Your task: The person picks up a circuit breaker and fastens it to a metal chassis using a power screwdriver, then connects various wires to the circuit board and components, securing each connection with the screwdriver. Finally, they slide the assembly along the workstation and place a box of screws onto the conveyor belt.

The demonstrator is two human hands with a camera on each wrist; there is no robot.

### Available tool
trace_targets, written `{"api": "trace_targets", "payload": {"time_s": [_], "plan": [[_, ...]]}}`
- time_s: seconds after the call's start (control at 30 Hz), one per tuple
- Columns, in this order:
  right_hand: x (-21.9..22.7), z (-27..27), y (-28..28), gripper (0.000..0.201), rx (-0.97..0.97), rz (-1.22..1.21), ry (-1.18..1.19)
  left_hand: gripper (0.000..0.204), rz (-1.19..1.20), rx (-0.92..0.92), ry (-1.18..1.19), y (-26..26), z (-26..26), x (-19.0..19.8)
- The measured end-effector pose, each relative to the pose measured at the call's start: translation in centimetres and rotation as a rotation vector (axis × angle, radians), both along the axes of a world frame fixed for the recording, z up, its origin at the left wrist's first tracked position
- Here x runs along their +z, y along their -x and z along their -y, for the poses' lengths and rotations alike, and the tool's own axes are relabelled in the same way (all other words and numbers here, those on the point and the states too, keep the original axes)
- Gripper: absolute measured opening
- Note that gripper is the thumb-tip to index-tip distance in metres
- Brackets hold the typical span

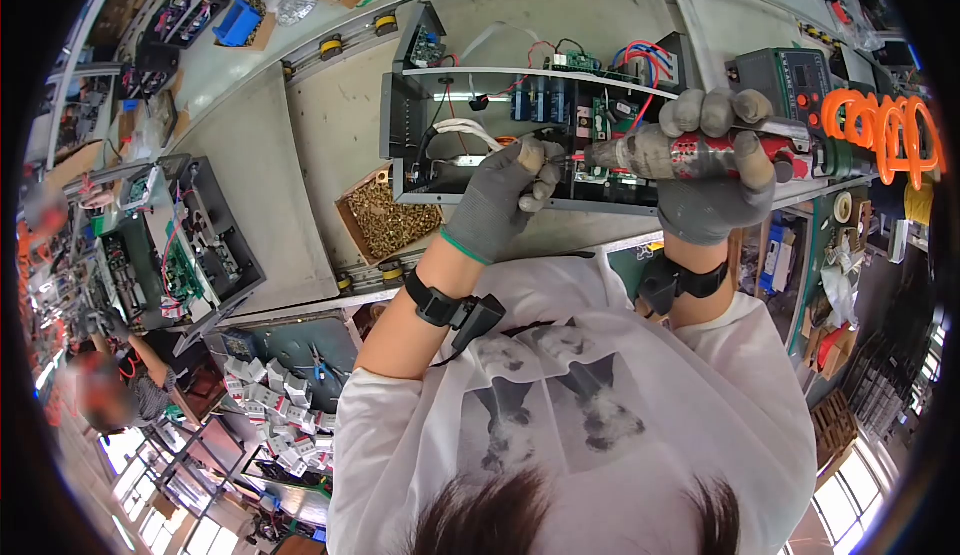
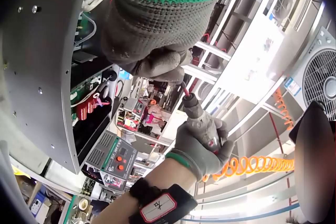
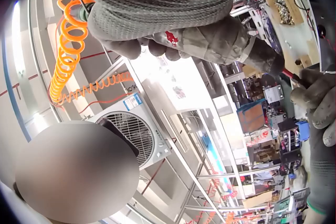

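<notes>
My gloved right hand [image 1: 712, 200] grips a tape-wrapped power screwdriver [image 1: 640, 155], held level with its bit pointing left. My gloved left hand [image 1: 500, 195] has its fingers curled, pinching at the tip of the red bit [image 3: 289, 74]. Whether a screw sits between those fingertips I cannot tell. Both hands are over the near side of an open grey metal case [image 1: 590, 204]. Inside it are blue capacitors [image 1: 540, 100], green circuit boards and red and blue wires [image 1: 645, 55]. A bundle of white wires [image 1: 465, 127] runs beside the left hand.
A cardboard box of brass-coloured small hardware [image 1: 385, 217] stands near the case's left front. A control box [image 1: 790, 85] and an orange coiled hose [image 1: 880, 130] are at the right. Another open case [image 1: 190, 245] sits left, with another person [image 1: 110, 385] beyond it.
</notes>
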State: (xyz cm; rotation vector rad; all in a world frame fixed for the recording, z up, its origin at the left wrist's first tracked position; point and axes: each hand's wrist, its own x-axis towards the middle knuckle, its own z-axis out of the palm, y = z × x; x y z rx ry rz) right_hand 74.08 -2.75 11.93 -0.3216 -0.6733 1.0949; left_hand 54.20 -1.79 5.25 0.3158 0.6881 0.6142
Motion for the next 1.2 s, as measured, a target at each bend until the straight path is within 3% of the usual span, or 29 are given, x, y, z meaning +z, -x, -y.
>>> {"api": "trace_targets", "payload": {"time_s": [0.13,0.2,0.53,0.63,0.7,0.73,0.77,0.83,0.87,0.93,1.03,1.07,1.2], "plan": [[-0.5,0.3,-0.2,0.031,0.036,-0.006,0.008,0.036,-0.035,-0.041,-0.037,-0.4,-0.2,1.4],[-0.5,0.5,-0.2,0.031,0.028,-0.005,0.016,0.030,-0.206,-0.115,-0.293,-0.5,-0.4,1.7],[-0.2,1.0,-0.4,0.029,0.048,-0.022,-0.033,0.025,-0.301,-0.097,-0.202,-0.9,0.4,2.8],[-0.3,0.9,-0.8,0.028,0.040,-0.092,-0.022,0.038,-0.144,-0.048,-0.169,-1.3,0.4,2.8],[-0.6,0.9,-1.5,0.028,0.046,-0.171,-0.042,0.051,0.094,-0.164,0.065,-0.7,-1.0,2.4],[-0.7,1.0,-2.0,0.027,-0.010,-0.141,-0.034,0.061,-0.092,-0.204,0.020,-0.1,-2.2,0.5],[-0.8,0.9,-2.4,0.025,-0.068,-0.112,-0.026,0.061,-0.094,-0.211,0.015,0.4,-2.9,-1.0],[-0.8,1.3,-2.7,0.025,-0.132,-0.128,0.029,0.061,-1.443,-0.340,-0.893,0.2,-4.2,0.1],[-0.8,1.4,-2.9,0.025,-0.162,-0.117,0.035,0.061,-1.442,-0.351,-0.895,0.1,-5.3,-0.1],[-0.7,1.8,-3.1,0.025,-0.207,-0.111,0.073,0.055,-1.844,-0.814,-0.867,-0.5,-8.2,-0.8],[-1.7,2.0,-3.7,0.024,-0.192,-0.086,0.036,0.052,-1.821,-0.953,-0.709,-1.8,-10.7,-2.2],[-1.9,2.2,-3.8,0.024,-0.202,-0.091,0.037,0.051,-1.779,-0.912,-0.689,-1.8,-11.0,-2.4],[-2.1,2.9,-3.9,0.023,-0.268,-0.118,0.153,0.049,-1.838,-0.911,-0.794,-2.1,-11.0,-4.4]]}}
